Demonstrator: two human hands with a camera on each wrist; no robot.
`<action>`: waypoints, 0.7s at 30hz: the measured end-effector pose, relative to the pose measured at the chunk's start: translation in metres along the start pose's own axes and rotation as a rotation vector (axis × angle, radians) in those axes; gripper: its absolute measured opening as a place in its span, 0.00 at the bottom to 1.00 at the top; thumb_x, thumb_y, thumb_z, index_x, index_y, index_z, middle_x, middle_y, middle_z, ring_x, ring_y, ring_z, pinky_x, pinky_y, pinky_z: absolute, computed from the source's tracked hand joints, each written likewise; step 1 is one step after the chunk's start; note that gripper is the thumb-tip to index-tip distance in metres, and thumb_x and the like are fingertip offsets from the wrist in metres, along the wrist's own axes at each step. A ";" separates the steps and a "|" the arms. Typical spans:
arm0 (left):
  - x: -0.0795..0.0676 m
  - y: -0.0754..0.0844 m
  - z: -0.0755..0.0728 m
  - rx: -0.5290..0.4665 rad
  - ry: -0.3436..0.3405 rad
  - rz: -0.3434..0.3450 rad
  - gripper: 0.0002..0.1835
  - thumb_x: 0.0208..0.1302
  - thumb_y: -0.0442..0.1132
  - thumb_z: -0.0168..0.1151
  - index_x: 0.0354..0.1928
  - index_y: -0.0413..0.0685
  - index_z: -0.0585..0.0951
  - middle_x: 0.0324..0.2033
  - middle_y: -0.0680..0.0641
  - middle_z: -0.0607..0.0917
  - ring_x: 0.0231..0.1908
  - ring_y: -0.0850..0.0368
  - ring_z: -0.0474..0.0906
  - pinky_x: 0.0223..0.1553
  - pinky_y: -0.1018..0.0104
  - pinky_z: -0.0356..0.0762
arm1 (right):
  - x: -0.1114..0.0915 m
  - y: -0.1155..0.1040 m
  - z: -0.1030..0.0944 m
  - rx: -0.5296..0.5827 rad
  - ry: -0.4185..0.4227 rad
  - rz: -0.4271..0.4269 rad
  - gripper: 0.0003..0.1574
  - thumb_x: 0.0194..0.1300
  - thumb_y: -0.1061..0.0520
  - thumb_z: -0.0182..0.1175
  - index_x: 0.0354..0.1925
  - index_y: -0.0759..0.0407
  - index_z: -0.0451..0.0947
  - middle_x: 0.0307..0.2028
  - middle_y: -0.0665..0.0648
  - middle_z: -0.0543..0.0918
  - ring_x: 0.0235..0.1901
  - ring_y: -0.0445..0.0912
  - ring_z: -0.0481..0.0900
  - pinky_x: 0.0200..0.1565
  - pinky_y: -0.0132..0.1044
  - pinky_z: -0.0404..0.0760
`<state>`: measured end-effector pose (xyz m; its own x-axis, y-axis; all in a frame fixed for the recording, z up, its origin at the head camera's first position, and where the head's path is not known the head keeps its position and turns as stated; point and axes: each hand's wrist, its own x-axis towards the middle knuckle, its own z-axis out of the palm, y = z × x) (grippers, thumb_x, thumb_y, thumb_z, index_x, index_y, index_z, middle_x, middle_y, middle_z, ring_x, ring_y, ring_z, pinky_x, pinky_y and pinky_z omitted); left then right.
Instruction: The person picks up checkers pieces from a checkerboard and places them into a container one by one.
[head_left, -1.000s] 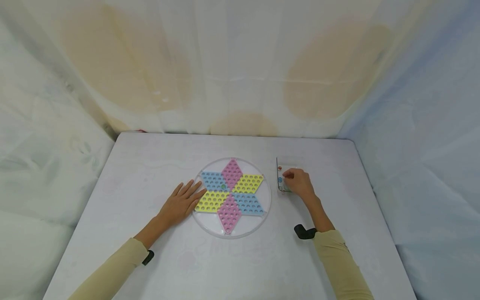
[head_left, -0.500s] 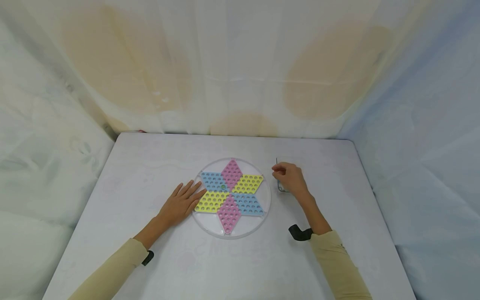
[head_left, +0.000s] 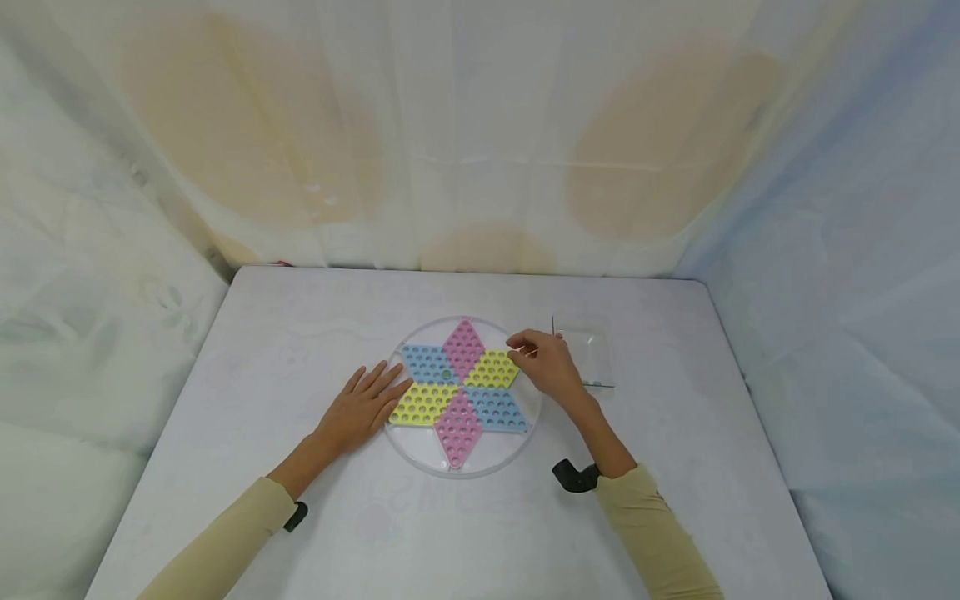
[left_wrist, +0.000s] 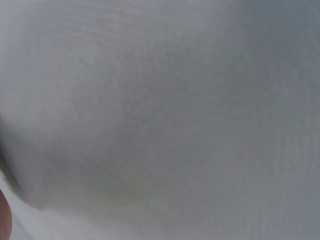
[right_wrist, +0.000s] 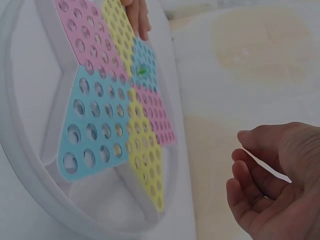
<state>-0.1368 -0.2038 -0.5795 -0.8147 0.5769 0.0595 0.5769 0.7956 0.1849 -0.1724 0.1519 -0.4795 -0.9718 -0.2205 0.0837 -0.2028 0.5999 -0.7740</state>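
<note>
My left hand (head_left: 365, 410) lies flat with fingers spread, its fingertips over the left rim of a round Chinese checkers board (head_left: 420, 457). The board has a star of pink, yellow and blue fields full of holes. One green marble (head_left: 447, 374) sits in the upper left blue field. My right hand (head_left: 550, 367) is raised over the board's right edge, by the yellow field. Its thumb and index fingertips are close together in the right wrist view, the other fingers (right_wrist: 240, 200) curled. I cannot tell whether something small is between the fingertips.
Right of the board stands a clear plastic box (head_left: 600, 354), partly behind my right hand, with a few small marbles (head_left: 592, 383) along its near side. Curtains (head_left: 487, 150) surround the white table (head_left: 450, 542). The left wrist view shows mostly blurred pale cloth.
My right hand has moved left from the clear box to the board's right edge, uncovering most of the box. My left hand and the green marble have stayed put.
</note>
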 end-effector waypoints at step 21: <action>0.000 0.001 -0.001 0.002 0.042 0.029 0.27 0.78 0.48 0.48 0.75 0.54 0.66 0.75 0.46 0.60 0.75 0.45 0.48 0.73 0.44 0.44 | 0.006 -0.014 0.066 0.065 -0.126 -0.053 0.11 0.67 0.62 0.65 0.47 0.64 0.83 0.41 0.57 0.85 0.39 0.48 0.83 0.41 0.37 0.83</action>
<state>-0.1358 -0.2031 -0.5788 -0.7994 0.5914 0.1056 0.6003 0.7792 0.1803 -0.1674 0.0911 -0.5097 -0.9365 -0.3472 0.0493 -0.2408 0.5345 -0.8102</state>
